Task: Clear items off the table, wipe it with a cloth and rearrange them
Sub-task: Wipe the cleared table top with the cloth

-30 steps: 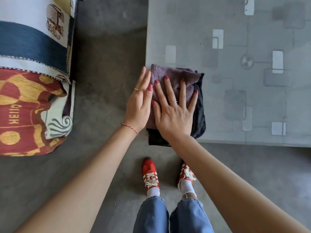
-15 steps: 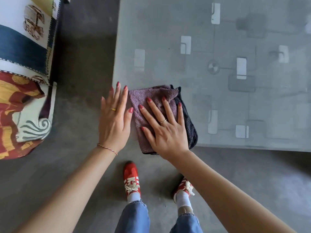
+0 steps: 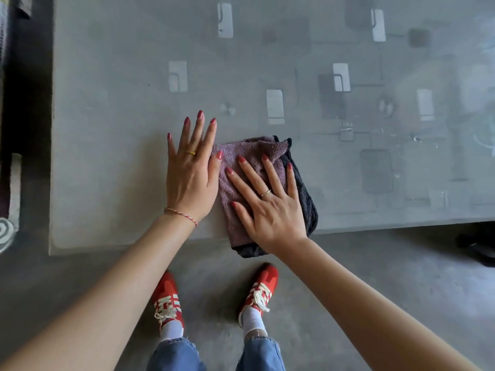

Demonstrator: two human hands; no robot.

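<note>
A folded purple and dark grey cloth [image 3: 250, 156] lies on the grey patterned table [image 3: 120, 129] by its near edge, its lower end hanging over. My right hand [image 3: 267, 207] presses flat on the cloth with fingers spread. Beside it, my left hand [image 3: 191, 175] lies flat on the tabletop, its thumb touching the cloth's left edge. Neither hand curls round anything.
The table's near edge [image 3: 134, 250] runs across the view, with its left corner at the lower left. My red shoes [image 3: 261, 290] stand on the concrete floor below. A dark object [image 3: 476, 246] lies on the floor at right. A patterned cushion [image 3: 6, 234] shows at far left.
Both hands and the cloth have slid to the right along the table's near edge, away from the left corner. The left hand has come from beyond the table's left side onto the tabletop.
</note>
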